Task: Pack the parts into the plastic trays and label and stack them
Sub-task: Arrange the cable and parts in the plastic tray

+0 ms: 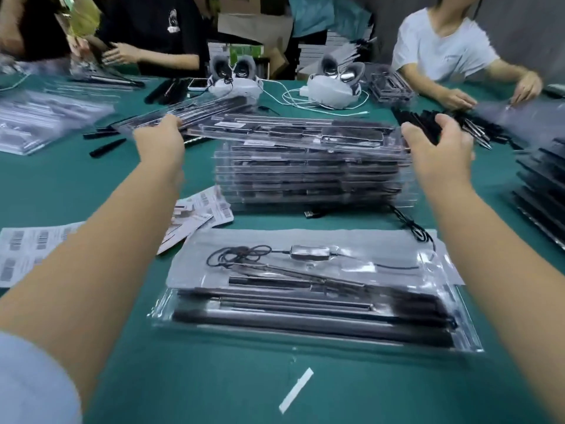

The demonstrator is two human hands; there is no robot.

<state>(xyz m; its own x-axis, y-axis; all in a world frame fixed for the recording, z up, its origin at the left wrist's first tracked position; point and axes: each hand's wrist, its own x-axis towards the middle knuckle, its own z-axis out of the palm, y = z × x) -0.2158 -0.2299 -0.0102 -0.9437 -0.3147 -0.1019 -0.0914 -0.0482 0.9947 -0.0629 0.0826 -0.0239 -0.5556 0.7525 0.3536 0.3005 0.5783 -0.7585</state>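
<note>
Green table (76, 185), both hands gripping top tray (293, 131) over blurred stack (308, 175), fingertips seemingly hidden beneath.

Across the green table (76, 191), at eleven o'clock, a person in a black T-shirt (159, 29) sits, and at one o'clock another in a white T-shirt (443, 47). Between them, at twelve o'clock, two white headsets (235, 78) (334, 82) rest with white cables (293, 97) looped beside. A white phone (198, 83) lies just left of them. Cardboard boxes (253, 26) stand behind.
</note>
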